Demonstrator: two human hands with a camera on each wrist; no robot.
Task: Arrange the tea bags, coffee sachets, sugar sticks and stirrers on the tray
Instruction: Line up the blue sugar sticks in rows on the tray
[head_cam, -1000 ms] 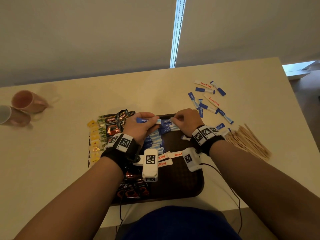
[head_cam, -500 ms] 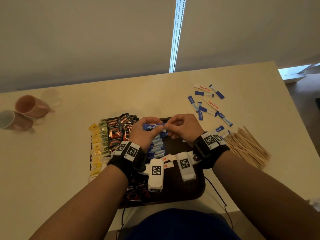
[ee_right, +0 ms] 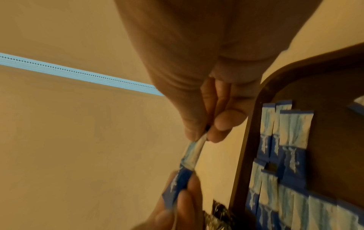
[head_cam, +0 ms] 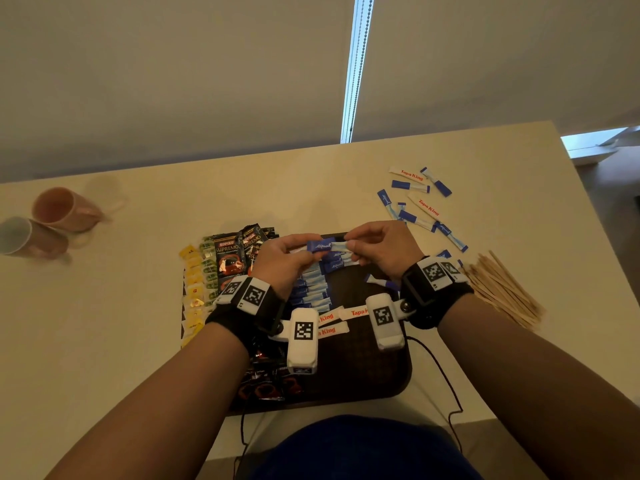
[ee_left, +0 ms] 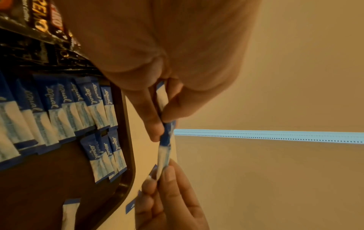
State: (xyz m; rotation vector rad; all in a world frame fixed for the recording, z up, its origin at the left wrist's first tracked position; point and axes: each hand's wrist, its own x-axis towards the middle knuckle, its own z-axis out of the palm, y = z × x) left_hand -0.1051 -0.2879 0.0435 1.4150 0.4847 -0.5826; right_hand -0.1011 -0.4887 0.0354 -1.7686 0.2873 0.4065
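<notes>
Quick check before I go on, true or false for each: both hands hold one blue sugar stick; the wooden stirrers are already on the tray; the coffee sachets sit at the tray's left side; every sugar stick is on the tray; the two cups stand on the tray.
1. Both the left hand and the right hand pinch one blue sugar stick, one at each end. True.
2. The wooden stirrers are already on the tray. False: they lie on the table, right of the tray.
3. The coffee sachets sit at the tray's left side. True.
4. Every sugar stick is on the tray. False: loose sugar sticks lie on the table beyond its right corner.
5. The two cups stand on the tray. False: they lie far left on the table.
</notes>
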